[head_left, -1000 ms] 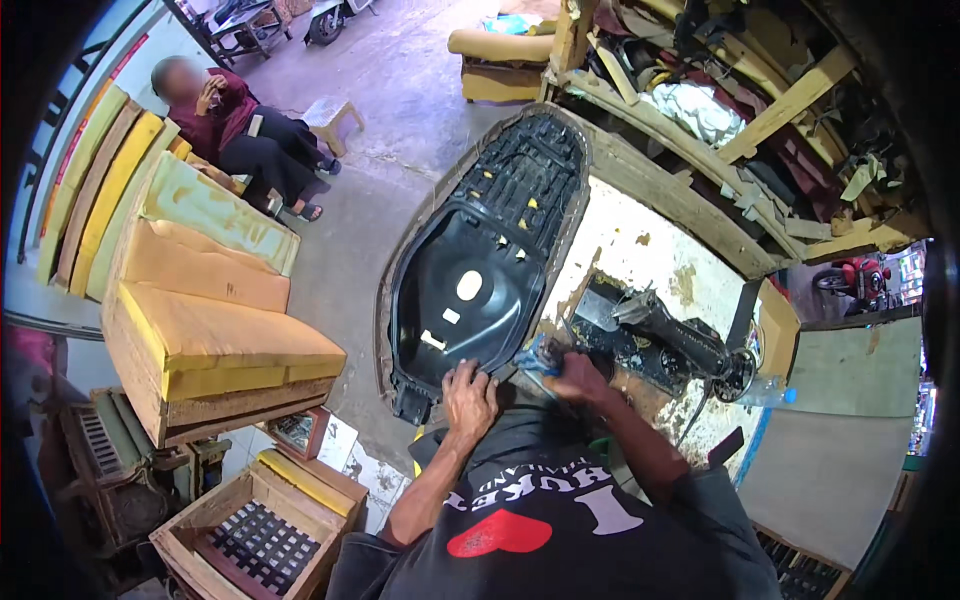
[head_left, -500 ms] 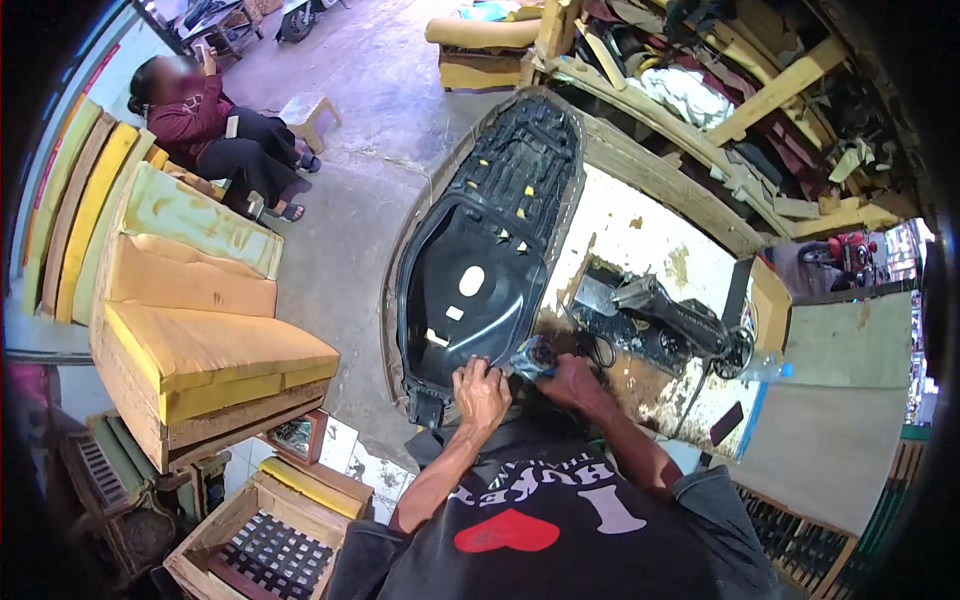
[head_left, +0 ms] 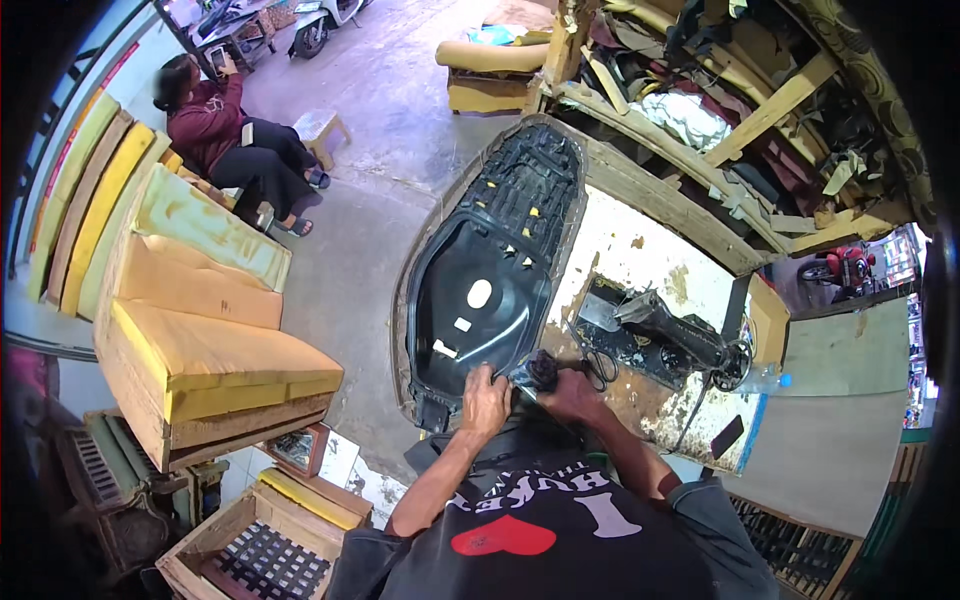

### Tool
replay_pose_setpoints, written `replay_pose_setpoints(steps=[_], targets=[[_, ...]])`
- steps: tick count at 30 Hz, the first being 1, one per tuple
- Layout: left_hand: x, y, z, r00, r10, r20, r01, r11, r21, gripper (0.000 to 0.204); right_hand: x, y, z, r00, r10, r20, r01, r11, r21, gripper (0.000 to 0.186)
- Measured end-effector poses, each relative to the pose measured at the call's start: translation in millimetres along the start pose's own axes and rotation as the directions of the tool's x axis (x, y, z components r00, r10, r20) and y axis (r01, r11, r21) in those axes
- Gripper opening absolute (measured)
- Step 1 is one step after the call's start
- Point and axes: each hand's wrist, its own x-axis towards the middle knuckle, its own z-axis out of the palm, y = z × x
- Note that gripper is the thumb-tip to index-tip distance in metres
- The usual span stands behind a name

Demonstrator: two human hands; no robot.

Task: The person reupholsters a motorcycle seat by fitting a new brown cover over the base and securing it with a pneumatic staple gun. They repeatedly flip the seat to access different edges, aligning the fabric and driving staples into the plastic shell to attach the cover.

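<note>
A long black motorcycle seat [head_left: 470, 325] lies underside up in front of me, its hollow plastic base showing inside a rim of covering. My left hand [head_left: 487, 402] is closed over the near right edge of this seat, fingertips on the rim. Just right of it, my right hand [head_left: 575, 396] grips what looks like a staple gun [head_left: 541, 371], dark on top with a blue and silvery body. The tool's front is close to the left fingers at the seat's edge; whether it touches is hidden. A pair of scissors [head_left: 602, 368] rests near my right hand.
A black sewing machine [head_left: 675, 330] stands on the worn white tabletop [head_left: 640, 235] at right, with a plastic bottle [head_left: 765, 380] beyond it. A foam-padded wooden chair [head_left: 220, 340] is at left. Farther back sits a person [head_left: 215, 120] holding a phone. Wooden racks of scraps rise at far right.
The view has shifted slightly, moving the background down and right. The staple gun has tilted, with its front lower and nearer my left fingers. My left hand stays on the seat's edge.
</note>
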Motion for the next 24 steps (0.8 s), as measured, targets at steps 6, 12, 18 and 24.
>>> replay_pose_setpoints(steps=[6, 12, 18, 24], targets=[[0, -8, 7, 0.999, -0.029, 0.042, 0.031, 0.998, -0.055, 0.014, 11, 24, 25, 0.993, 0.01, -0.118, 0.011, 0.985, 0.174, 0.044], [-12, -4, -17, 0.99, 0.009, 0.144, -0.025, 0.994, 0.109, 0.022, 2, 5, 26, 0.98, 0.103, -0.171, -0.094, 0.994, 0.062, 0.044], [-21, -18, -8, 0.995, -0.078, 0.063, 0.074, 0.995, 0.061, 0.024, 3, 21, 28, 0.992, 0.07, -0.101, -0.051, 0.983, 0.177, 0.048], [-10, -23, -7, 0.998, -0.047, -0.033, 0.048, 0.998, 0.034, 0.019, -18, -10, 13, 0.993, 0.108, -0.051, -0.1, 0.984, 0.15, 0.048]])
